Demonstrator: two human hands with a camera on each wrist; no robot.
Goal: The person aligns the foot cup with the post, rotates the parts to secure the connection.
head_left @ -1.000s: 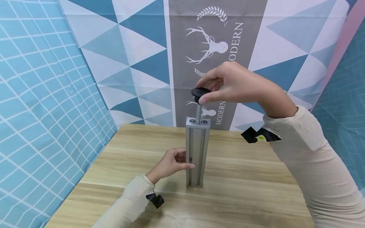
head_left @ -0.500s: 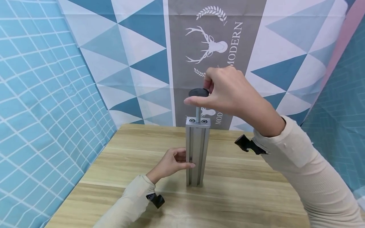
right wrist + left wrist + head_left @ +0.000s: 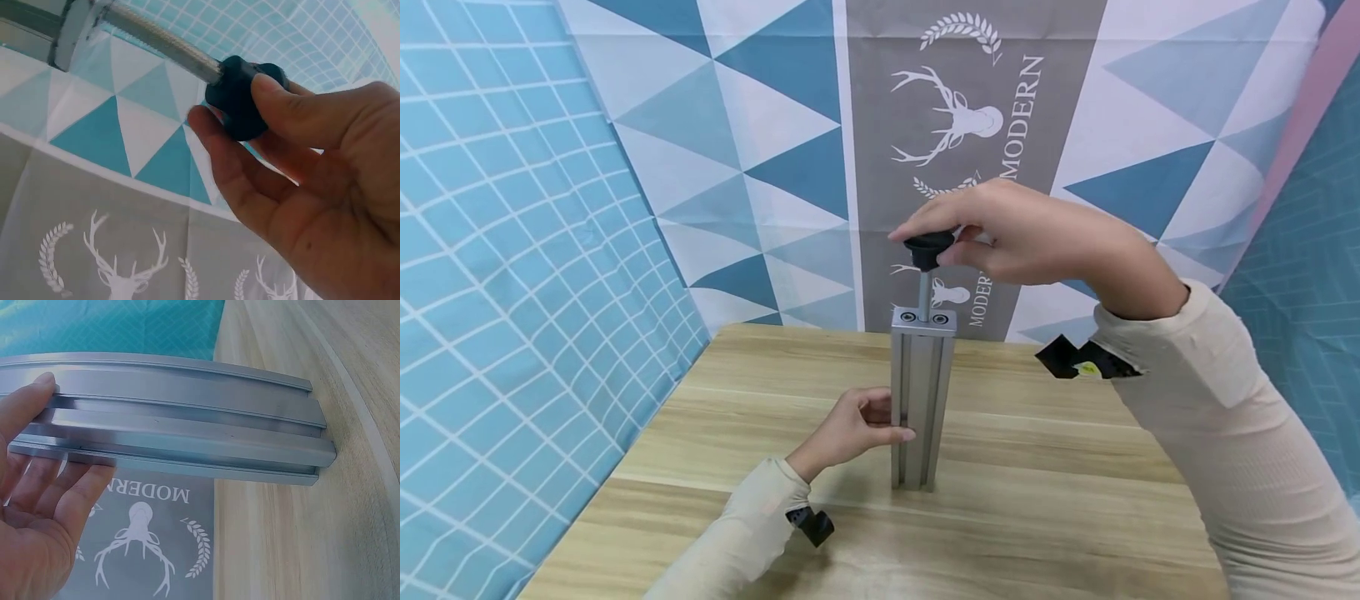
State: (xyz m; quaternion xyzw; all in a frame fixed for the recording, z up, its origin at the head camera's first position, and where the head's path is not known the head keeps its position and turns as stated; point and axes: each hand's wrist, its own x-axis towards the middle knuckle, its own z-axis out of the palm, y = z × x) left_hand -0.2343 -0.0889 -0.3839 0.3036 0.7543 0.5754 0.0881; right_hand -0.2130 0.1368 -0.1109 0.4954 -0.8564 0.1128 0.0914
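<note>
A grooved aluminium profile (image 3: 919, 400) stands upright on the wooden table. From its screwed-on end plate (image 3: 924, 320) rises a threaded rod (image 3: 165, 42), topped by a black knob (image 3: 927, 250) with a lobed edge in the right wrist view (image 3: 240, 100). My right hand (image 3: 1022, 233) pinches this knob between thumb and fingers. Lower down, my left hand (image 3: 853, 429) grips the profile from the left, thumb on the near face. In the left wrist view its fingers (image 3: 69, 494) wrap under the profile's edge; their tips are partly hidden.
The wooden table (image 3: 1037, 517) reaches to a patterned cloth backdrop (image 3: 790, 167) with deer prints, close behind the profile. A blue checked cloth (image 3: 535, 275) hangs along the left side. Black camera mounts (image 3: 811, 527) sit on both wrists.
The right hand's fingers have turned round the knob: the thumb swung across its front half a second ago and is now back at its right side. The left hand and profile stay put.
</note>
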